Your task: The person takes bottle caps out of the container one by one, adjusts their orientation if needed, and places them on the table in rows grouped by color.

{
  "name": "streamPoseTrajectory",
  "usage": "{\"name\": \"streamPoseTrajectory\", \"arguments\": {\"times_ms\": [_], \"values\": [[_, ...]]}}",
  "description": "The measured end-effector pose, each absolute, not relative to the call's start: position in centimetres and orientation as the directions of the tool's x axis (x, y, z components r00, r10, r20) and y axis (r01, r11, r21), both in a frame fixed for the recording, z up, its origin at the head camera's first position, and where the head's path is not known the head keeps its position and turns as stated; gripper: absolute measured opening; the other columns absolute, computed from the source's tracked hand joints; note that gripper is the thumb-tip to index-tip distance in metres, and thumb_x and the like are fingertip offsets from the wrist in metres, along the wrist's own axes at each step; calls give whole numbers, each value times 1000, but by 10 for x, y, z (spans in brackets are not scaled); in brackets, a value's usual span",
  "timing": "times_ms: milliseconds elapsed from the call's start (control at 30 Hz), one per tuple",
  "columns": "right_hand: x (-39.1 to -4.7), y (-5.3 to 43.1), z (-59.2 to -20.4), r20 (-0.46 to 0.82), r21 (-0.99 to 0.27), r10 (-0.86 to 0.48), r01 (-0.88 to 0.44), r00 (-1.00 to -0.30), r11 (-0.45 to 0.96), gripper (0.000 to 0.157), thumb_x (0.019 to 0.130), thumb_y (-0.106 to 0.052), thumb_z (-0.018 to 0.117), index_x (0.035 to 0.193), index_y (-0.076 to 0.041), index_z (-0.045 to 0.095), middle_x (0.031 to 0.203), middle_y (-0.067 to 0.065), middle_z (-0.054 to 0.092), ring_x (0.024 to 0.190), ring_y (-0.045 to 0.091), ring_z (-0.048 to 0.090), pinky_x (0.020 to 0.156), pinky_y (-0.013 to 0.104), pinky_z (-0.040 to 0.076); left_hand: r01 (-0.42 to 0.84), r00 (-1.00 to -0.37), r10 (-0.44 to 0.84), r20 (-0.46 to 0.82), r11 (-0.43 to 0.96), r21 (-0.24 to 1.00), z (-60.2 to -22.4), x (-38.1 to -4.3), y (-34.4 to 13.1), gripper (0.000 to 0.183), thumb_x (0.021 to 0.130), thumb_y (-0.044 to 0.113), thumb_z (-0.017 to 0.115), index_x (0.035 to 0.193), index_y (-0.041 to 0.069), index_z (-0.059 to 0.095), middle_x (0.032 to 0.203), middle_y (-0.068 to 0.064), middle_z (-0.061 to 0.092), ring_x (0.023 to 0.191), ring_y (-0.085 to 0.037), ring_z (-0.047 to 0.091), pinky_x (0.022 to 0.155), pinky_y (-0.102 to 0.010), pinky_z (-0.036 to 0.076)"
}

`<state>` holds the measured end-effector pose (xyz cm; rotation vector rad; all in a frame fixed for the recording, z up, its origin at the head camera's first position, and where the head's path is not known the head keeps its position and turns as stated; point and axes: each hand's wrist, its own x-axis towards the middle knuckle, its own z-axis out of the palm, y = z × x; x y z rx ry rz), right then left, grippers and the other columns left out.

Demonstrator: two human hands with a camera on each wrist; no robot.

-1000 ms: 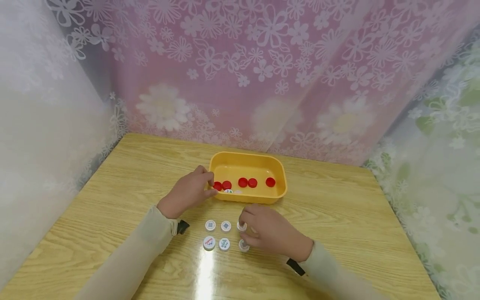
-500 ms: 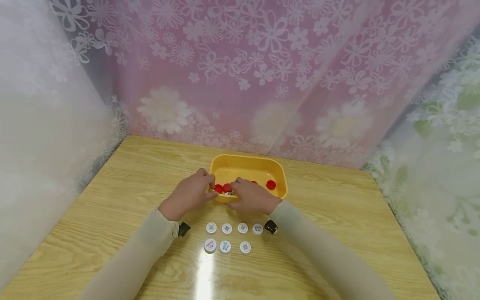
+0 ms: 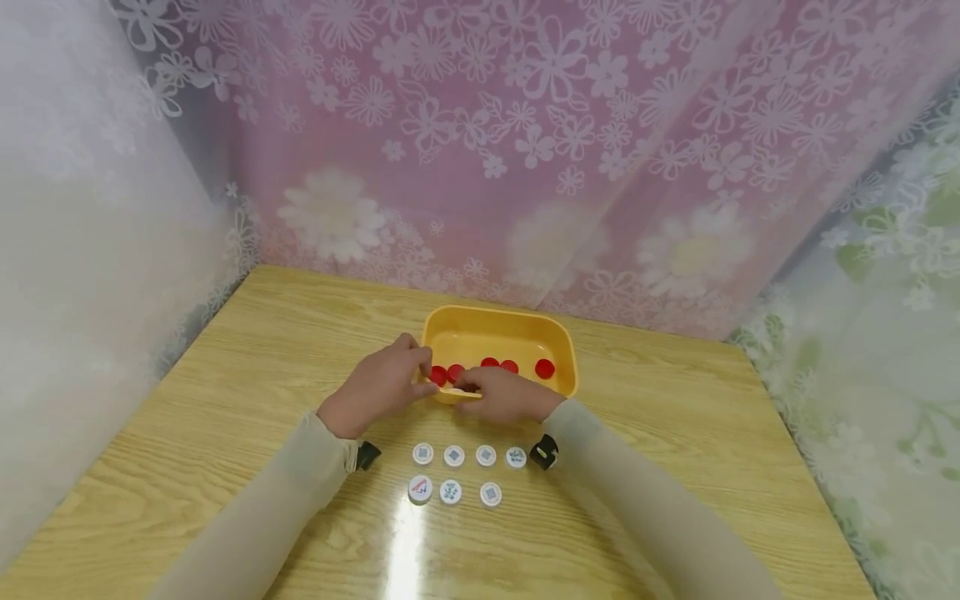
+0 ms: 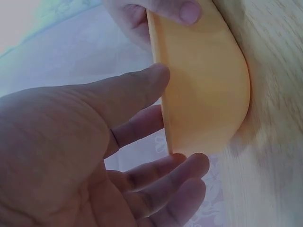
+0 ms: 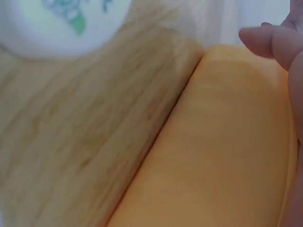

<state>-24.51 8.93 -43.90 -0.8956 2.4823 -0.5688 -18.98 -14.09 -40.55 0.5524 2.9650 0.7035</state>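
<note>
My left hand point(image 3: 377, 385) holds the yellow plastic tub point(image 3: 551, 323) at its left front corner. In the left wrist view its thumb lies on the rim's near side, with fingers behind and below. My right hand point(image 3: 510, 395) reaches over the tub's front rim. Its thumb is outside the wall and its other fingers are inside, beside a white round piece point(image 3: 456, 391); I cannot tell whether they pinch it. Inside the tub lie several red round pieces point(image 3: 544, 368). In front, several white round pieces with printed marks stand in two rows, including one with green marks point(image 3: 451, 492).
The pieces rest on a wood-grain table point(image 3: 300, 317) close to the forearms. A pink floral curtain point(image 3: 465, 167) hangs behind the table, and pale patterned curtains close in both sides. Black straps point(image 3: 545, 451) circle the wrists.
My right hand has moved from the rows on the table, up and left to the tub's front rim, leaving a white piece at the back row's right end. The left hand stays put.
</note>
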Motion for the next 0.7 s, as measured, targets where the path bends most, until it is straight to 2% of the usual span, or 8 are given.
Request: {"name": "streamPoseTrajectory", "arguments": {"times_ms": [100, 200, 300, 467, 600, 700], "values": [[-246, 91, -448, -220, -503, -679, -515, -700, 694, 24, 95, -37, 73, 113, -24, 65, 96, -9, 62, 89, 13, 58, 87, 31, 50, 349, -930, 363, 50, 836, 425, -408, -191, -139, 22, 91, 30, 81, 89, 15, 65, 97, -5, 54, 70, -18, 51, 62, -29, 45], [-247, 93, -458, -113, -452, -673, -566, -730, 690, 28, 92, -30, 75, 117, -22, 66, 96, -9, 57, 90, 12, 54, 86, 29, 49, 396, -914, 398, 80, 832, 387, -412, -192, -137, 20, 93, 26, 80, 87, 15, 65, 89, -3, 52, 68, -17, 49, 62, -29, 44], [-247, 96, -461, -60, -432, -663, -579, -746, 691, 29, 89, -25, 75, 117, -23, 68, 95, -9, 56, 90, 12, 53, 86, 29, 49, 443, -894, 435, 109, 820, 363, -416, -193, -136, 18, 92, 22, 81, 88, 14, 65, 86, -1, 53, 67, -16, 49, 63, -29, 45], [-247, 97, -451, -120, -469, -672, -555, -730, 687, 19, 91, -25, 72, 110, -27, 68, 93, -9, 59, 88, 13, 56, 84, 30, 50, 460, -886, 443, 136, 804, 377, -417, -194, -139, 17, 90, 20, 83, 93, 15, 67, 91, -1, 57, 70, -15, 52, 67, -31, 49], [-252, 98, -442, -186, -495, -694, -543, -696, 678, 22, 95, -32, 70, 116, -26, 67, 96, -9, 61, 90, 12, 58, 84, 30, 50, 460, -886, 440, 149, 791, 403, -415, -195, -142, 17, 90, 22, 83, 95, 15, 67, 93, -2, 60, 73, -16, 53, 69, -33, 50], [-257, 102, -436, -235, -536, -710, -521, -664, 664, 28, 100, -34, 63, 124, -22, 68, 107, -8, 65, 96, 14, 59, 92, 33, 49, 465, -882, 448, 146, 784, 411, -414, -195, -143, 17, 92, 24, 81, 96, 15, 67, 95, -4, 62, 74, -16, 53, 70, -34, 50]]}}
